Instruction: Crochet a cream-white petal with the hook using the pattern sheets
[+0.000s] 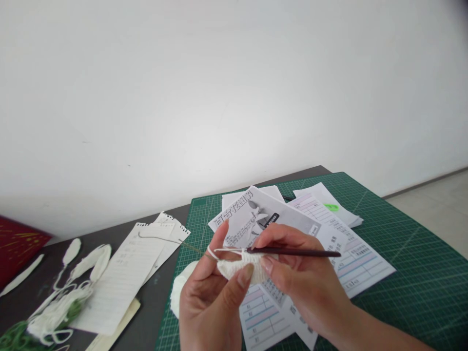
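Observation:
Between thumb and fingers, my left hand [215,302] pinches a small white crocheted piece [232,269]. White yarn loops over its raised index finger. My right hand [302,273] grips a dark-handled crochet hook [310,252], held nearly level, and its thumb touches the right end of the crochet. The thin tip of the hook points left, near the top edge of the piece, with yarn by it. A thin wire-like strand [161,238] stretches left from behind my left hand. A white yarn ball [178,292] is partly hidden behind that hand.
Printed sheets [270,219] lie on a green cutting mat [413,302], with a bright green clip [331,207] on some papers. To the left are lined note pages [120,263], white crocheted pieces [98,258], green yarn [16,339] and a red object [18,248]. A white wall [219,97] stands behind.

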